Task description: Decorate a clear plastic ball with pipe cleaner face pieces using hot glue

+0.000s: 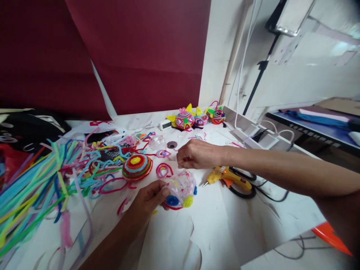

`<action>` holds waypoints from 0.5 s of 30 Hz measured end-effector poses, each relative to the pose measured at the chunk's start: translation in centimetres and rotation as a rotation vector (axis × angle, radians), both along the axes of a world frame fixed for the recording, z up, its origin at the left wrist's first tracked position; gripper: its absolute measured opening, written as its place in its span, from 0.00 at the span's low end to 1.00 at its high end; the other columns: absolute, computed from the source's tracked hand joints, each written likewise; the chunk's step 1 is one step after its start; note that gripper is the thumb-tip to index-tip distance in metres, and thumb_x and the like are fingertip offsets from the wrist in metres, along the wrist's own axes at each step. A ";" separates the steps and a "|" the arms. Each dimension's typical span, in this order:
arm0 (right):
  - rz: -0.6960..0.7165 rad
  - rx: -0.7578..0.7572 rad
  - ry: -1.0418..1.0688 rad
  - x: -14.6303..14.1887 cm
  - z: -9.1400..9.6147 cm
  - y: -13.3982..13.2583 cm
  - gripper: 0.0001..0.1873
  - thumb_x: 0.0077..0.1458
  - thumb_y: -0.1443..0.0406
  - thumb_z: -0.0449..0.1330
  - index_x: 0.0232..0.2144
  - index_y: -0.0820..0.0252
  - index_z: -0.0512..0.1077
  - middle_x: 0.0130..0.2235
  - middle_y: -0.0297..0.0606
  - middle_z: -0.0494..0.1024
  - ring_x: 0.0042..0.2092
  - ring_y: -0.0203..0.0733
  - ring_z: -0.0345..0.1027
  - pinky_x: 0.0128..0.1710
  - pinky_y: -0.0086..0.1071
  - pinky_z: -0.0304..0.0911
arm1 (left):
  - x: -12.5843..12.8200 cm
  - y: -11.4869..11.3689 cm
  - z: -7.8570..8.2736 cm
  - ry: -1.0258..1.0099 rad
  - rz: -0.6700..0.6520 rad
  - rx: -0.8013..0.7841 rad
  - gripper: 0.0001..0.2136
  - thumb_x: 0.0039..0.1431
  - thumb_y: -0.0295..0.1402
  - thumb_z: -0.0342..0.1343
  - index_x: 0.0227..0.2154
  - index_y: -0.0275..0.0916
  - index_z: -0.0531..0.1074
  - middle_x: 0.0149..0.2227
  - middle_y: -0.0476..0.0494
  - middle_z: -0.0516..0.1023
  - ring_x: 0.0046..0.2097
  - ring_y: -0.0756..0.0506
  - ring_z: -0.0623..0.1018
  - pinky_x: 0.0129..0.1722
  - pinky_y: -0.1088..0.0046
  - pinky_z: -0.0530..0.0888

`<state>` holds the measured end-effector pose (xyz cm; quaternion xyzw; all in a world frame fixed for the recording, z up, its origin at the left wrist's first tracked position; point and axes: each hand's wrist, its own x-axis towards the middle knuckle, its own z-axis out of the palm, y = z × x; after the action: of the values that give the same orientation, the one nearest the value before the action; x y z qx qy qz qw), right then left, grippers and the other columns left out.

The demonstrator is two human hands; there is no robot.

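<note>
My left hand (154, 197) grips the rim of a clear plastic shell (182, 183) with blue and yellow fuzzy coils and a red edge stuck to it. Just behind the shell, my right hand (194, 154) is closed with its fingers curled down; whatever they may hold is hidden. A yellow glue gun (229, 178) lies to the right under my forearm, its nozzle pointing left. Left of the shell sit a striped pipe-cleaner dome (137, 167) and a pink pipe-cleaner loop (164, 170). An eye-shaped pipe-cleaner piece (163, 153) lies behind that loop.
A large heap of loose pipe cleaners (36, 187) covers the left side. Several finished fuzzy fish (185, 119) stand at the back beside a small white digital display (165, 125). Power strips (268, 140) and black cables (260, 187) lie on the right.
</note>
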<state>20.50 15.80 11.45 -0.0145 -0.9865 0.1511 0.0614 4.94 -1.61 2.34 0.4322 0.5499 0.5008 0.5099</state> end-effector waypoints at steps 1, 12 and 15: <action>0.014 -0.024 -0.001 -0.1 0.1 0.0 0.06 0.53 0.73 0.60 0.32 0.66 0.77 0.31 0.39 0.79 0.30 0.34 0.68 0.31 0.25 0.58 | -0.1 0.0 0.0 0.000 -0.010 0.000 0.17 0.51 0.47 0.62 0.26 0.37 0.72 0.25 0.50 0.73 0.27 0.50 0.71 0.28 0.75 0.70; 0.216 -0.078 -0.290 -1.0 1.3 -0.2 0.08 0.60 0.72 0.57 0.36 0.69 0.77 0.34 0.40 0.79 0.33 0.33 0.67 0.35 0.25 0.58 | -0.3 0.2 -0.2 -0.012 -0.019 -0.004 0.17 0.51 0.48 0.63 0.27 0.37 0.72 0.25 0.50 0.73 0.27 0.51 0.71 0.29 0.76 0.69; 0.241 -0.035 -0.336 -1.3 1.7 -0.4 0.08 0.60 0.73 0.56 0.35 0.69 0.77 0.34 0.40 0.78 0.32 0.33 0.64 0.34 0.26 0.57 | -0.2 0.1 -0.2 -0.010 -0.012 -0.012 0.17 0.51 0.48 0.62 0.27 0.37 0.72 0.24 0.50 0.73 0.27 0.50 0.71 0.29 0.75 0.69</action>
<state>19.22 15.41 13.18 0.0774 -0.9747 0.1700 -0.1229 4.70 -1.53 2.16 0.4296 0.5479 0.4966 0.5183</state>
